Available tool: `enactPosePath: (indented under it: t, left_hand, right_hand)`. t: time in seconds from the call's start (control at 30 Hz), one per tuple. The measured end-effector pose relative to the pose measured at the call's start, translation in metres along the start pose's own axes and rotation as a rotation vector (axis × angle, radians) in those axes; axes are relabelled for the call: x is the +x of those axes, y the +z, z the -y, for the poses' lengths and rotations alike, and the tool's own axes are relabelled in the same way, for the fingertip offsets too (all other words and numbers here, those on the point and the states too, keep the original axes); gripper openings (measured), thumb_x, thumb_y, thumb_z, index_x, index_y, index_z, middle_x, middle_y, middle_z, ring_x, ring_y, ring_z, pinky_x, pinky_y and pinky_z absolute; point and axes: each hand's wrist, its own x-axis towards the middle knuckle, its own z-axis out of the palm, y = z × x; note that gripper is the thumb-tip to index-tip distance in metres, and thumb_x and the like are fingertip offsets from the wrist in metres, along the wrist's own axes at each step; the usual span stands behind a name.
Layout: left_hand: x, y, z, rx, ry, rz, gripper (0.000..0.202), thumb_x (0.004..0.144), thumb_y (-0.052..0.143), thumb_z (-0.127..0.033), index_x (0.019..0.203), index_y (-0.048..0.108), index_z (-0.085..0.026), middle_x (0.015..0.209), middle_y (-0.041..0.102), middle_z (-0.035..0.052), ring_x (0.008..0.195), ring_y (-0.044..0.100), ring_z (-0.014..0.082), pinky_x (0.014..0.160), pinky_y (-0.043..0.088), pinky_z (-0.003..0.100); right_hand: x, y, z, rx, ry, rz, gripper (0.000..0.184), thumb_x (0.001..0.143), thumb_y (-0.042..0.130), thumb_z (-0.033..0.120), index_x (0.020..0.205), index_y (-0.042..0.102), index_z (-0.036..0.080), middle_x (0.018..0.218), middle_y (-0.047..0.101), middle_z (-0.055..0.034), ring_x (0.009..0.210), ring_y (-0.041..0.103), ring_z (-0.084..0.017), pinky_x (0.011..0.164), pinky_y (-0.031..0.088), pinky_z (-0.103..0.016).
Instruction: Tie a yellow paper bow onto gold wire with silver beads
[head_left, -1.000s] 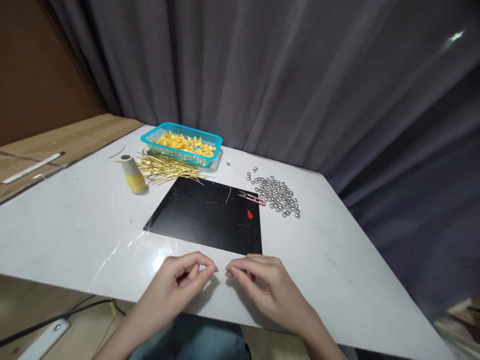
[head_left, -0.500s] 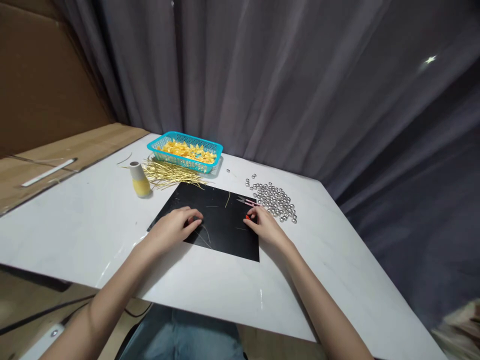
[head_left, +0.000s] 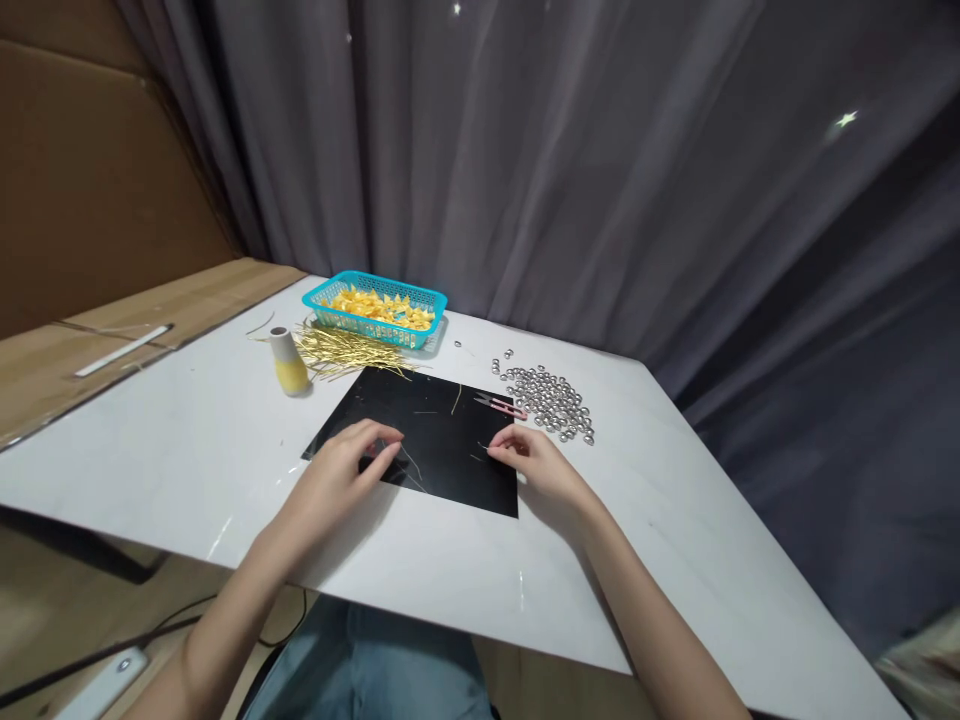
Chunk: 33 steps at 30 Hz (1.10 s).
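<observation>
The right hand's grip is pinching narrowly at a thin gold strand on the black mat (held or not, unclear); the left hand's grip is resting half-open. Weak pressure is risking a slip.

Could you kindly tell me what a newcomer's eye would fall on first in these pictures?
The turquoise plastic basket of folded yellow-gold pieces stands out first at the far side of the white table, with a spread of thin gold strands just in front of it. To its right lies a loose heap of silver beads. The black square sheet contrasts sharply at the table's centre, with the left hand and right hand reaching onto it.
</observation>
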Motion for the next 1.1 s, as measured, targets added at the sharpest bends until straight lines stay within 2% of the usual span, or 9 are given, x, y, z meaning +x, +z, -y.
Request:
enactPosePath:
  t: [0.13, 0.27, 0.4, 0.57, 0.63, 0.7, 0.83, 0.97, 1.1]
  left_hand:
    - [-0.008, 0.015, -0.014, -0.121, 0.05, 0.02, 0.022, 0.095, 0.052, -0.036, 0.105, 0.066, -0.022, 0.111, 0.065, 0.0076, 0.107, 0.06, 0.0249, 0.094, 0.044, 0.041]
    - [-0.017, 0.025, -0.026, -0.249, 0.062, 0.058, 0.02, 0.093, 0.056, -0.035, 0.107, 0.066, -0.026, 0.126, 0.06, 0.0082, 0.124, 0.052, 0.0262, 0.105, 0.037, 0.047]
    - [-0.024, 0.025, -0.036, -0.285, 0.06, 0.068, 0.013, 0.093, 0.057, -0.034, 0.096, 0.068, -0.027, 0.132, 0.058, 0.0053, 0.127, 0.05, 0.0261, 0.108, 0.032, 0.05]
    - [-0.037, 0.018, -0.041, -0.198, 0.084, 0.103, 0.016, 0.095, 0.054, -0.033, 0.087, 0.067, -0.028, 0.137, 0.056, 0.0021, 0.128, 0.048, 0.0253, 0.109, 0.029, 0.05]
    - [-0.04, 0.013, -0.034, -0.128, 0.106, 0.107, 0.016, 0.095, 0.053, -0.033, 0.088, 0.066, -0.028, 0.139, 0.054, 0.0026, 0.129, 0.047, 0.0261, 0.109, 0.028, 0.05]
    - [-0.039, 0.008, -0.021, -0.028, 0.097, 0.042, 0.018, 0.096, 0.051, -0.032, 0.088, 0.066, -0.027, 0.138, 0.055, 0.0048, 0.127, 0.048, 0.0282, 0.106, 0.03, 0.052]
    - [-0.022, 0.005, 0.007, 0.188, -0.011, -0.083, 0.018, 0.095, 0.05, -0.032, 0.098, 0.067, -0.026, 0.135, 0.057, 0.0106, 0.128, 0.047, 0.0333, 0.101, 0.03, 0.057]
    - [-0.012, 0.005, 0.017, 0.237, -0.035, -0.074, 0.021, 0.096, 0.049, -0.032, 0.103, 0.067, -0.024, 0.134, 0.057, 0.0123, 0.13, 0.045, 0.0319, 0.104, 0.028, 0.055]
    - [-0.026, 0.001, 0.014, 0.206, -0.016, -0.063, 0.022, 0.096, 0.047, -0.033, 0.101, 0.066, -0.026, 0.133, 0.059, 0.0102, 0.126, 0.049, 0.0306, 0.102, 0.03, 0.053]
  right_hand:
    - [-0.022, 0.013, 0.031, 0.166, -0.049, 0.077, 0.029, 0.078, 0.069, 0.046, 0.089, 0.065, 0.019, 0.08, 0.066, -0.0025, 0.073, 0.06, -0.017, 0.068, 0.046, -0.031]
    - [-0.046, 0.021, 0.055, 0.257, -0.077, 0.104, 0.022, 0.082, 0.069, 0.04, 0.088, 0.067, 0.02, 0.081, 0.066, -0.002, 0.075, 0.059, -0.016, 0.068, 0.045, -0.029]
    - [-0.059, 0.025, 0.064, 0.286, -0.106, 0.106, 0.011, 0.084, 0.07, 0.031, 0.086, 0.069, 0.02, 0.081, 0.066, -0.0006, 0.074, 0.058, -0.015, 0.068, 0.044, -0.027]
    - [-0.072, 0.028, 0.07, 0.224, -0.117, 0.171, 0.006, 0.086, 0.069, 0.027, 0.085, 0.07, 0.021, 0.082, 0.067, -0.0001, 0.077, 0.059, -0.015, 0.07, 0.043, -0.026]
    - [-0.076, 0.024, 0.068, 0.173, -0.12, 0.185, 0.007, 0.086, 0.068, 0.028, 0.084, 0.071, 0.022, 0.082, 0.068, -0.0003, 0.076, 0.06, -0.015, 0.069, 0.044, -0.027]
    - [-0.073, 0.017, 0.06, 0.113, -0.123, 0.121, 0.01, 0.088, 0.066, 0.032, 0.086, 0.07, 0.022, 0.082, 0.068, -0.0011, 0.076, 0.061, -0.016, 0.069, 0.044, -0.028]
    - [-0.042, -0.002, 0.025, -0.059, -0.107, -0.206, 0.017, 0.088, 0.061, 0.038, 0.087, 0.066, 0.022, 0.088, 0.068, -0.0039, 0.08, 0.061, -0.02, 0.073, 0.045, -0.032]
    - [-0.004, -0.01, -0.008, -0.151, -0.082, -0.202, 0.018, 0.082, 0.064, 0.039, 0.076, 0.064, 0.022, 0.072, 0.062, -0.0023, 0.067, 0.056, -0.021, 0.066, 0.043, -0.034]
    - [0.009, -0.007, -0.003, -0.247, -0.117, -0.218, 0.017, 0.086, 0.06, 0.038, 0.08, 0.064, 0.022, 0.087, 0.061, -0.0065, 0.083, 0.057, -0.025, 0.076, 0.043, -0.038]
